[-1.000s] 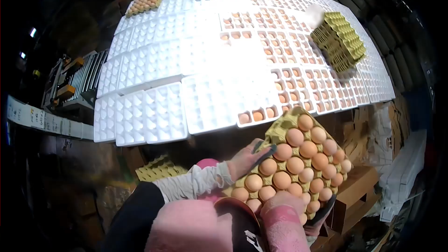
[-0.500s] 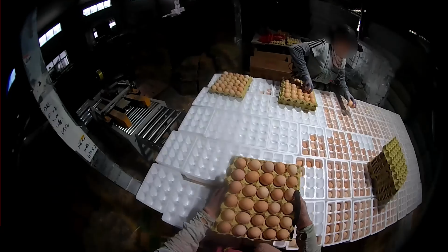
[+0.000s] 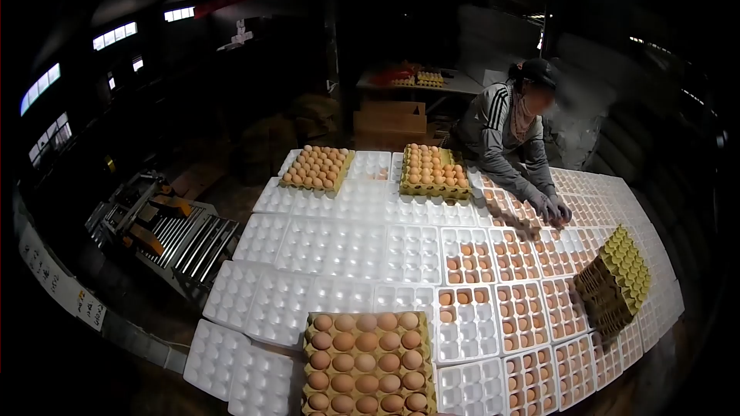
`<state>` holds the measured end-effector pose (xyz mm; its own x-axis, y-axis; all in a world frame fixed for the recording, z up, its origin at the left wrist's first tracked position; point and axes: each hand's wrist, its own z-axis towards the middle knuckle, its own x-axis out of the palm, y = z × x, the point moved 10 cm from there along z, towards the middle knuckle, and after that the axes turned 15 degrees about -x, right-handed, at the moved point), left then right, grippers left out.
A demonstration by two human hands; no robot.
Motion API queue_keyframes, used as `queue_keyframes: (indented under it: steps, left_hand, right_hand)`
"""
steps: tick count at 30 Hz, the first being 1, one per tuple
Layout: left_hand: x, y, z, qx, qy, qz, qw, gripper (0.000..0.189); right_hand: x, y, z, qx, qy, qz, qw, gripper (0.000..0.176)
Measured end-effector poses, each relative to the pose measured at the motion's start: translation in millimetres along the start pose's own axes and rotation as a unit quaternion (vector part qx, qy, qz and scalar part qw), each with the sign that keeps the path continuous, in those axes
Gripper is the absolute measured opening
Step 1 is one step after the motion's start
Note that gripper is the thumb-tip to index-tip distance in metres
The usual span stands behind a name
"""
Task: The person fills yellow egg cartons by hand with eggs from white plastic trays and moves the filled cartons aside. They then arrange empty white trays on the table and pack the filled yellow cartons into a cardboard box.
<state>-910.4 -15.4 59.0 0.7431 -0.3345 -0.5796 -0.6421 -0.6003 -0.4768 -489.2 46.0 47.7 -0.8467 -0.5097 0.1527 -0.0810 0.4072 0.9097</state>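
A yellow pulp tray of brown eggs (image 3: pixel 366 362) is at the bottom middle of the head view, its lower edge cut off by the frame. Neither my left hand nor my right hand shows. White foam trays (image 3: pixel 266 296) with empty cups lie left of and behind the egg tray. To its right, foam trays (image 3: pixel 528 374) hold brown eggs in their compartments, and one foam tray (image 3: pixel 466 331) has eggs only in its far cups.
Across the table a co-worker (image 3: pixel 512 139) leans over the foam trays with both gloved hands low. Two more egg trays (image 3: pixel 316 168) (image 3: pixel 434 172) sit at the far edge. A stack of empty pulp trays (image 3: pixel 614 281) stands right. A roller conveyor (image 3: pixel 185 243) is at left.
The view has shifted, and the near egg tray now appears lower and further left. Both my hands have left the view. The co-worker's hands have come together over the foam trays.
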Motion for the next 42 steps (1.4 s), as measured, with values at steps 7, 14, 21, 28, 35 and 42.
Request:
queue_keyframes:
  steps: [7,14,21,28,35,42]
  left_hand:
    - [-5,-92,33,0.124,-0.078,0.022,0.989,0.040]
    - [14,-120,29,0.167,-0.075,0.045,0.982,0.037]
    - [26,-121,20,0.175,-0.059,0.060,0.981,0.035]
    - [36,-123,9,0.189,-0.041,0.070,0.979,0.032]
    - [69,-130,-20,0.250,-0.005,0.101,0.963,0.030]
    - [133,-92,-49,0.221,0.186,0.190,0.938,0.027]
  right_hand:
    - [-11,-3,65,-0.079,-0.036,-0.106,0.991,0.028]
    - [11,-25,101,-0.152,-0.007,-0.295,0.943,0.025]
    - [20,-58,80,-0.137,0.023,-0.379,0.915,0.023]
    - [18,-64,64,-0.129,0.041,-0.414,0.900,0.023]
    - [26,-64,60,-0.195,0.024,-0.468,0.862,0.023]
    - [21,-67,39,-0.160,0.132,-0.512,0.833,0.026]
